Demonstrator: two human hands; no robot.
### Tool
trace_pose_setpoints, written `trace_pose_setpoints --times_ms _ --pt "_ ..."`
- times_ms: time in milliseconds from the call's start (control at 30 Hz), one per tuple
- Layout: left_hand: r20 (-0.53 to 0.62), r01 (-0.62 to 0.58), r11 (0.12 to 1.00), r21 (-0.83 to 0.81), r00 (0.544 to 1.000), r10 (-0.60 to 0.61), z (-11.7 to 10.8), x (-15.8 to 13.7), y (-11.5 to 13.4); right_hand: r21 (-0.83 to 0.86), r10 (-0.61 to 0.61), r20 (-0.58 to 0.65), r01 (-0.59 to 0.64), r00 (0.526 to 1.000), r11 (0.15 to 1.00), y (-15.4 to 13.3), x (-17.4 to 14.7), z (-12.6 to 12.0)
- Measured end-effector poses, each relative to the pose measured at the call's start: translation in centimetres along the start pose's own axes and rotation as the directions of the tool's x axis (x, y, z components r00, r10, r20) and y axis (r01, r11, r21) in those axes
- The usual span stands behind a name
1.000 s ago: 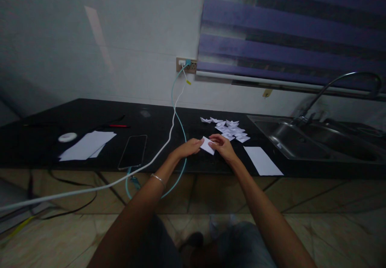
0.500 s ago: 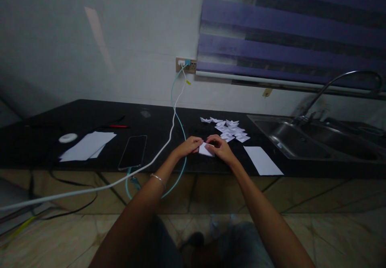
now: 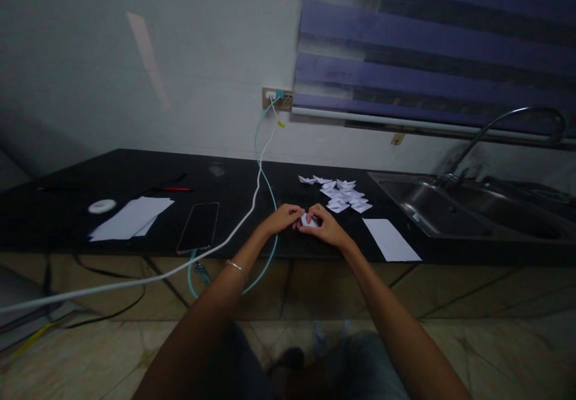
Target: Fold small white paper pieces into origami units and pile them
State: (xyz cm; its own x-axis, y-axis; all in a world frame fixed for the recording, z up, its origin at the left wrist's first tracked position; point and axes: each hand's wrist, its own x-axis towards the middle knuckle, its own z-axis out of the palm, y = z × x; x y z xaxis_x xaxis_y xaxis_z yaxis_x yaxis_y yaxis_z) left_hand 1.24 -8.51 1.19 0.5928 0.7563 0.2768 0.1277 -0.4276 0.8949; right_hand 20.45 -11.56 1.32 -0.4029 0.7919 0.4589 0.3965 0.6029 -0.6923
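A small folded piece of white paper (image 3: 309, 220) is between my two hands, just above the black counter near its front edge. My left hand (image 3: 287, 217) grips its left side with the fingers closed. From the right, my right hand (image 3: 324, 223) pinches it, thumb and fingers curled round the edge. Parts of the paper are hidden behind my fingers. Beyond my right hand lies a cluster of folded paper boats (image 3: 344, 195). To the right of that hand, a flat white sheet of paper (image 3: 390, 240) rests on the counter.
On the left are a stack of white paper (image 3: 130, 219), a roll of white tape (image 3: 102, 206), a red pen (image 3: 177, 189) and a phone (image 3: 198, 227). A white cable (image 3: 243, 222) crosses the counter from the wall socket (image 3: 278, 98). A steel sink (image 3: 432, 208) stands right.
My right hand's fingers have curled in further over the folded paper, so less of it shows. My left hand has stayed nearly in place.
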Motion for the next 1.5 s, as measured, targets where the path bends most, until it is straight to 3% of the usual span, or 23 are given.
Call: trace_pose_setpoints --times_ms 367,600,1100,1233,1500 --pt "-0.027 0.028 0.999 0.030 0.999 -0.027 0.0 0.0 0.1 0.027 -0.012 -0.030 0.013 0.999 1.000 0.8 0.3 -0.1" --pt "-0.062 0.043 0.997 0.063 0.997 -0.039 -0.1 0.0 0.1 -0.021 -0.121 -0.143 0.119 0.982 0.993 0.5 0.3 0.0" --pt "-0.067 0.038 0.996 0.087 0.997 -0.032 -0.2 0.2 -0.7 -0.026 -0.148 -0.109 0.146 0.983 0.989 0.4 0.2 0.1" --pt "-0.089 0.073 0.996 0.044 0.994 -0.069 0.0 0.3 -0.8 -0.060 -0.166 -0.109 0.161 0.980 0.985 0.2 0.1 0.1" --pt "-0.099 0.007 0.988 -0.154 0.995 -0.022 0.1 0.5 -1.0 -0.177 -0.188 -0.105 0.167 0.977 0.970 -0.1 0.1 0.3"
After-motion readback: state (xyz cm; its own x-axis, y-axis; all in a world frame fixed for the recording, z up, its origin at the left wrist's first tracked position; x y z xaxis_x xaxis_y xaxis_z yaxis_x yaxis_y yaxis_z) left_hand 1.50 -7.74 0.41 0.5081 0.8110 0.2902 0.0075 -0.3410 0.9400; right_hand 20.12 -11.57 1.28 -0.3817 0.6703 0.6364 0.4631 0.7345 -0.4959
